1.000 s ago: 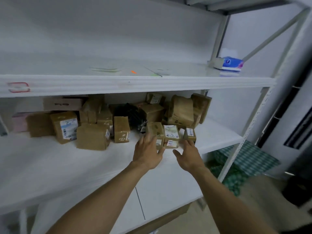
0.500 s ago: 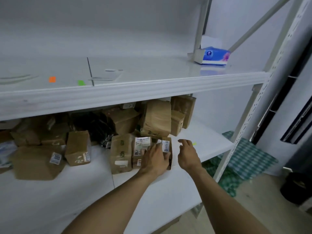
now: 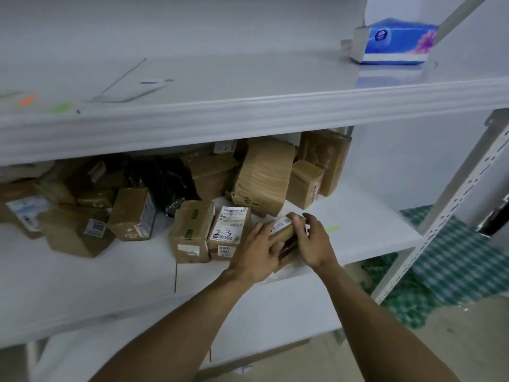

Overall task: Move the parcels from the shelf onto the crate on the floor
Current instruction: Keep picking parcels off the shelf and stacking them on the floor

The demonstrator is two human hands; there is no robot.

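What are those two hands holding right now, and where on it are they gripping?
A small brown parcel, gripped between both hands: left hand on its left side, right hand curled over its right end.

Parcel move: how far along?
Done: nothing visible; the crate is out of view. In hand: left grip and right grip hold one small brown cardboard parcel with a white label at the front of the white shelf. Left: a pile of brown cardboard parcels on that shelf.
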